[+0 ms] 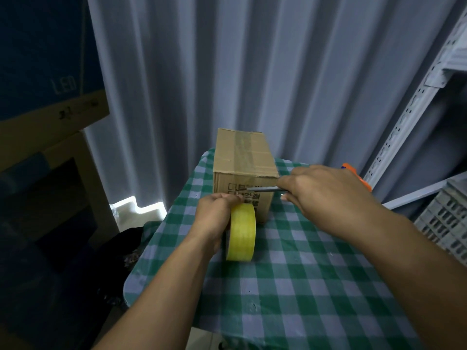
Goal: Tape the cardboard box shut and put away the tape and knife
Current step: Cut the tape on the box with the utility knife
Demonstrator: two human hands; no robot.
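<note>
left grip [217, 210] curls round the yellow tape roll [241, 233] on the green checked desk [303, 286], beside the brown cardboard box [242, 157]; right grip [321, 193] holds the orange knife [265, 189]. top maybe taped; cutting, tidying left.

Cardboard box [242, 157] sits at the far end of the surface [303, 286], with the curtain [252, 72] right behind it. Tape roll [241, 233] stands on edge just before the box's near face, left grip [214, 213] curled over its top. Right grip [326, 195] is off to the roll's right, holding the knife [265, 189], blade reaching left across that near face. Rack [404, 114] and crate [444, 221] stand right of the surface, stacked cartons [50, 147] left. A foam block [136, 210] lies down between the cartons and the surface.
</note>
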